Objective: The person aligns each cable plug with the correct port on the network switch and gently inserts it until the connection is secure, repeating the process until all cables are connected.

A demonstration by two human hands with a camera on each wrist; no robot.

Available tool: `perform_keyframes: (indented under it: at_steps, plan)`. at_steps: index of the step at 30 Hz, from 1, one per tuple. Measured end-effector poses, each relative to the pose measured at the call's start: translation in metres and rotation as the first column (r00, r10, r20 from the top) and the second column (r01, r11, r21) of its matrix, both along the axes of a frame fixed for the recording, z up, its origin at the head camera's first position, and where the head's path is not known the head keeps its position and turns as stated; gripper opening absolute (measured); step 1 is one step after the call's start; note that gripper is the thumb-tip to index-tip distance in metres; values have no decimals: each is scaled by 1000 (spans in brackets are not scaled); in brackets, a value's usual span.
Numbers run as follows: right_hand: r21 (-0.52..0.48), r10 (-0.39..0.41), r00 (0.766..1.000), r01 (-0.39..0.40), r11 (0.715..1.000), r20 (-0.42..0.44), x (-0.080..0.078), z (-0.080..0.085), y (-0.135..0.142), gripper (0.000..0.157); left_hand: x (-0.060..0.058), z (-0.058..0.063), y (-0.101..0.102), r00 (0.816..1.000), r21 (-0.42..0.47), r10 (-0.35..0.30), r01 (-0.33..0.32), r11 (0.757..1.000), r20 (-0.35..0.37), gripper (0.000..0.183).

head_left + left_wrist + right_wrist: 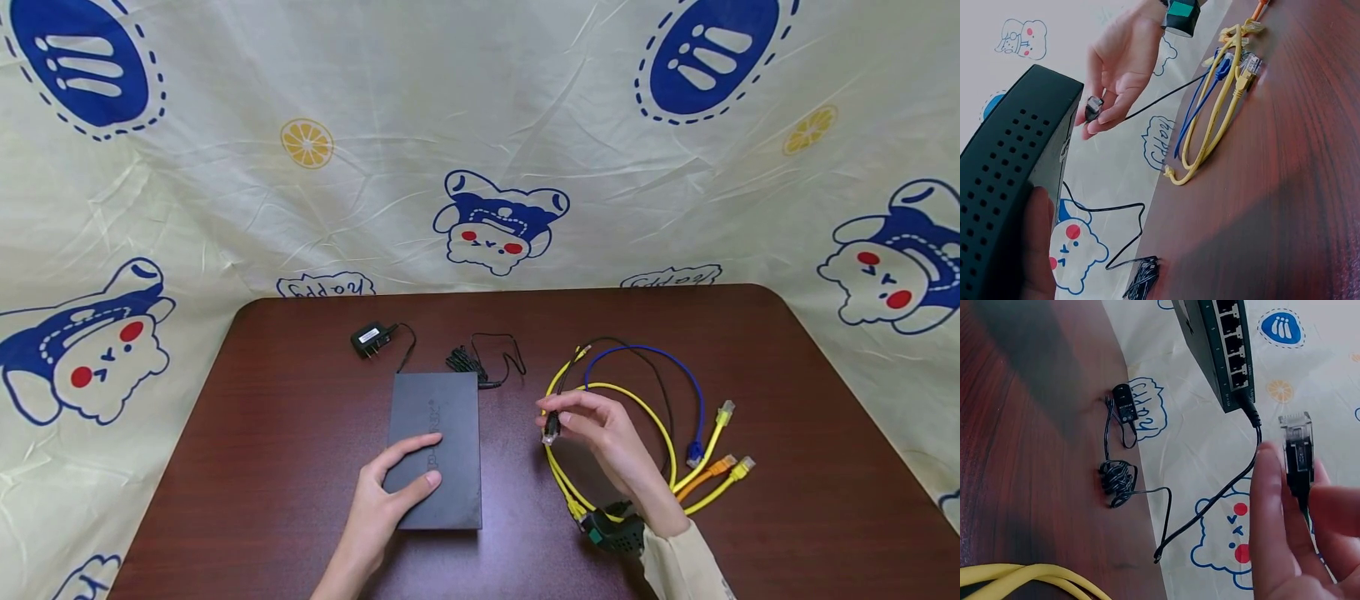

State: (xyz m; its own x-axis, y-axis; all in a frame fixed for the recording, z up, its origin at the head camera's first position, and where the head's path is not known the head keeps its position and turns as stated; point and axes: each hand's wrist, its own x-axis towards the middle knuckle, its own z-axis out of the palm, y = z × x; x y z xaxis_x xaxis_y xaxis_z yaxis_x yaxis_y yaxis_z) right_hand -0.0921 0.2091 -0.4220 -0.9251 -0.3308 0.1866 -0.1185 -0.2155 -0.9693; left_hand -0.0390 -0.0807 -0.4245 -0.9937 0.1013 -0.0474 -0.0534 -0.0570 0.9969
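Observation:
My left hand (393,492) grips a dark flat network switch (457,417), its thumb and a finger lying over the top face. Holes perforate the casing in the left wrist view. A row of Ethernet ports (1235,344) faces my right hand (603,433), and a black power lead (1250,411) is plugged in at the end of that row. Between thumb and fingers, my right hand pinches the black Ethernet cable's clear plug (1298,440). The plug points toward the switch, apart from it. The black cable (660,379) trails back among the other cables.
Yellow cables (652,408), a blue cable (693,379) and an orange plug (720,467) lie looped around and beyond my right hand. A power adapter (371,339) and its bundled cord (467,361) lie behind the switch on the brown table (285,467). A printed cloth (375,225) hangs behind.

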Motion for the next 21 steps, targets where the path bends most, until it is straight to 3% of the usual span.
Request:
perform_keyframes:
  at_steps: [10,21]
  plan:
    - [-51,58,998,-58,997,-13,-1,2,-2,24,1,2,0,1000,14,-6,6,1000,-16,37]
    - [4,-12,999,12,1000,31,-1,8,-2,33,2,3,1,1000,23,-5,5,1000,-4,36]
